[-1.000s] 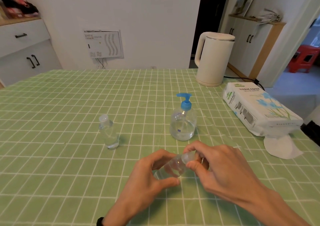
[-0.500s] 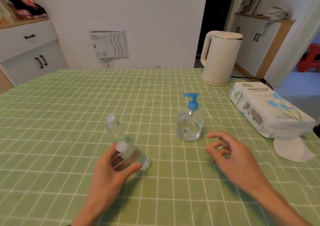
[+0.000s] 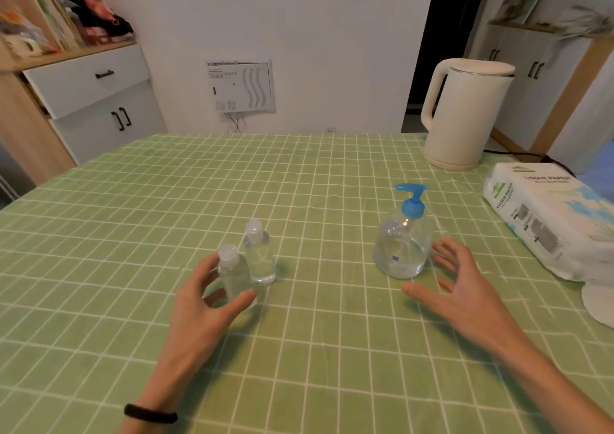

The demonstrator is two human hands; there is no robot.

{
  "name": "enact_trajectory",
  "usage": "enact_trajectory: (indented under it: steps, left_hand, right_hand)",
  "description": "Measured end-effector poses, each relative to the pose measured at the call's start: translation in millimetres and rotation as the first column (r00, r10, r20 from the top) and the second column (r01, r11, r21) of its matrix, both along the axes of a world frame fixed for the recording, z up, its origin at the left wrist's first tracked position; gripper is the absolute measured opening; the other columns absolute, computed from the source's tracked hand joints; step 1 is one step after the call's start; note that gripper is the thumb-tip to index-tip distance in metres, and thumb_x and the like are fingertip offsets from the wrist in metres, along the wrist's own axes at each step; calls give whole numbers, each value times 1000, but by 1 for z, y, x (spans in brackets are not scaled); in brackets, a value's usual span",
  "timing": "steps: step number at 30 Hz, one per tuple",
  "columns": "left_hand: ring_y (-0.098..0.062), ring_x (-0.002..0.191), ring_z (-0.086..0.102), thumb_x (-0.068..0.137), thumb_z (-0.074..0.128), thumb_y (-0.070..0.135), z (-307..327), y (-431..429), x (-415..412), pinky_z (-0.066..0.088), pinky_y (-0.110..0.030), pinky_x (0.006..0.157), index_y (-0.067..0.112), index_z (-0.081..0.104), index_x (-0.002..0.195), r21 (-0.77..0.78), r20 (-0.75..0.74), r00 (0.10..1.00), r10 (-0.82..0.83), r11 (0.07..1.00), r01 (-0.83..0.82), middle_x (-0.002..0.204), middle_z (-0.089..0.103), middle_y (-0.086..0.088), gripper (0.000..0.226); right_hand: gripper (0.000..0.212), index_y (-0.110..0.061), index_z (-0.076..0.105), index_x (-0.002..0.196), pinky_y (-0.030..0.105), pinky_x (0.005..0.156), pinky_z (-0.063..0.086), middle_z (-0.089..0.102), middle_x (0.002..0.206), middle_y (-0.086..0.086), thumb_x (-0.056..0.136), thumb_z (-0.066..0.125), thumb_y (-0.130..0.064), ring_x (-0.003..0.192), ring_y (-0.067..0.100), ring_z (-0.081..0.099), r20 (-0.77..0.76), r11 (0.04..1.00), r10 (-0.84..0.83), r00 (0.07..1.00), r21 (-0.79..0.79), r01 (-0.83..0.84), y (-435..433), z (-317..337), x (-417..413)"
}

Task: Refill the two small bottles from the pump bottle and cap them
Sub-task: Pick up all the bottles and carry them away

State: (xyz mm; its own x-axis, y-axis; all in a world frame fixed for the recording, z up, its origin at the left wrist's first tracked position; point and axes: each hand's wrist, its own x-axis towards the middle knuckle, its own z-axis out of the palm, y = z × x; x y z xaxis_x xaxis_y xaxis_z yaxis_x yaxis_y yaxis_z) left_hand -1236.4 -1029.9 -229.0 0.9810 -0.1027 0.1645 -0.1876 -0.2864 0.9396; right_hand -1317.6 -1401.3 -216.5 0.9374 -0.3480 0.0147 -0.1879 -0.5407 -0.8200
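Two small bottles are standing upright on the bench (image 3: 299, 350), left of centre, long axes vertical: the nearer small bottle (image 3: 234, 277) and, just behind and to its right, the farther small bottle (image 3: 260, 259). They are sitting so close together that I cannot tell whether they are touching. Each is wearing a pale cap (image 3: 228, 253) and each is showing clear liquid inside, the farther one looking filled well up its body.

The left hand (image 3: 202, 304) is cupping the nearer small bottle from the person's side. Its fingers (image 3: 207, 269) are curling round the left of the body and the thumb is lying across the lower front. The hold is looking light, and how firmly it is pressing is not showing.

The pump bottle (image 3: 402, 251) is standing well apart to the right, blue pump head up, carrying clear liquid in its lower part. The right hand (image 3: 465, 287) is hovering just beside it on the right, fingers spread and straight, holding nothing and not seeming to touch it.

Judging from this, the refilling and capping are looking finished, and the coming move is hanging on the left hand. The farther small bottle is lying just beyond and right of the thumb, so opening and drawing back toward the person, not sideways, is looking safest against a knock.
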Motion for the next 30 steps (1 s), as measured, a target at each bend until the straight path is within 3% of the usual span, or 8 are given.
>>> enact_trajectory:
  steps: [4,7,9,12,15,19,26,30]
  left_hand:
    - [-7,132,63,70,96,35,2,-1,18,53,-33,106,41,39,156,-25,-76,988,-138,990,136,153,56,16,103]
    - [-6,128,66,67,93,33,3,-4,30,55,-33,103,42,40,156,-4,-62,975,-211,977,211,148,60,18,104]
    - [-9,123,70,66,93,37,1,-7,37,57,-32,99,37,47,152,-9,-63,970,-237,972,236,139,69,15,97]
    - [-12,115,75,68,89,46,-2,-14,43,59,-34,97,32,63,138,-16,-43,970,-241,970,241,131,75,10,77]
    - [-15,112,77,73,87,43,-4,-22,46,59,-37,96,31,73,127,-55,-25,981,-193,980,192,125,78,7,57]
    - [-15,105,79,75,92,35,-5,-29,45,60,-39,95,26,76,123,-93,-40,993,-113,990,108,117,81,6,51]
    - [-25,104,80,79,90,11,0,-22,8,60,-52,100,14,77,117,-167,-84,996,22,985,-36,112,83,-4,40]
    - [-25,107,80,75,89,16,10,9,-37,63,-40,96,17,78,117,-213,-49,997,61,974,-70,114,82,-6,43]
  right_hand:
    - [129,-45,19,167,40,125,38,39,150,-32,65,99,-56,141,5,49,3,997,60,998,53,-60,2,-3,21]
    - [121,-54,29,156,33,104,52,52,129,-42,56,96,-62,118,2,66,38,996,34,999,80,-37,3,-4,33]
    - [115,-52,35,151,30,94,54,59,125,-36,52,93,-63,113,-1,67,68,995,6,998,95,-13,5,-5,39]
    - [103,-49,39,145,39,98,58,63,126,-29,60,98,-51,114,2,68,95,994,-26,995,112,16,7,-6,46]
    - [98,-45,41,142,45,100,60,63,125,-27,61,97,-50,112,7,69,103,995,-47,994,97,37,9,-7,51]
    - [90,-41,48,134,46,95,63,66,120,-21,60,98,-50,105,11,72,111,997,-56,992,58,50,15,-8,52]
    - [89,-42,48,135,27,78,61,72,113,-21,67,103,-26,88,4,78,131,988,75,989,126,-92,39,-6,33]
    - [81,-43,50,130,16,63,61,78,108,-15,70,101,-23,87,0,80,128,929,270,954,225,-293,70,5,25]
